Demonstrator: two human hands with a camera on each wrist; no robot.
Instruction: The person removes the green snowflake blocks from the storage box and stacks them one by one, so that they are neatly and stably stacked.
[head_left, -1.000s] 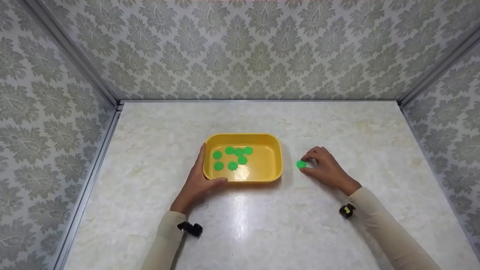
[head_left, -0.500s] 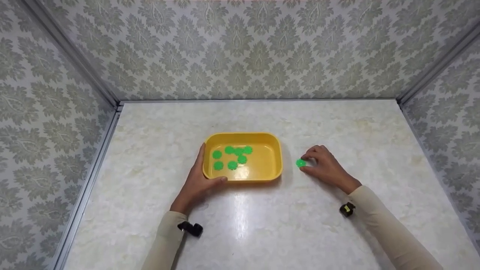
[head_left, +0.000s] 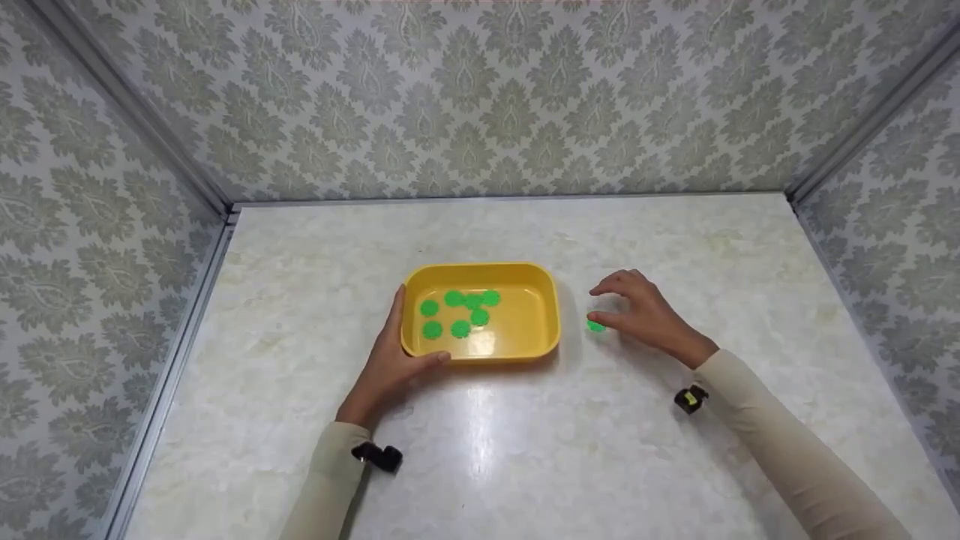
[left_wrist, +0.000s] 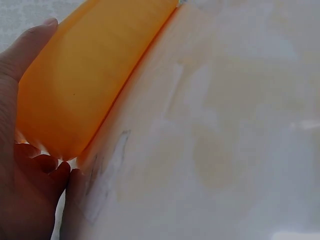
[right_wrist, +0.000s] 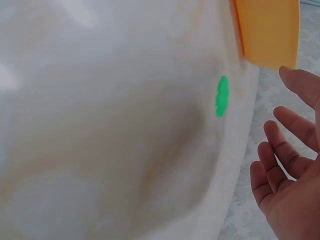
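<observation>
A yellow plastic tub (head_left: 521, 326) sits mid-table in the head view, with several green scalloped discs (head_left: 433, 330) lying flat in its left and middle part. My left hand (head_left: 386, 371) grips the tub's left end, thumb at the front rim; the left wrist view shows fingers curled by the tub wall (left_wrist: 85, 80). To the right of the tub, one green disc (head_left: 596, 327) lies on the table, partly covered by my right thumb in the head view. My right hand (head_left: 649, 315) hovers over it with fingers spread, apart from the disc (right_wrist: 222, 96) in the right wrist view.
The pale marbled table (head_left: 480, 442) reaches back to a patterned wall (head_left: 480, 97). Similar side panels flank it left and right. A small black camera is strapped to each wrist, the right one (head_left: 690, 399) near the sleeve cuff.
The right hand has let go of the green disc, which stays on the table; its thumb and fingers have spread apart. The left hand keeps its grip on the tub. The head view shifted slightly.
</observation>
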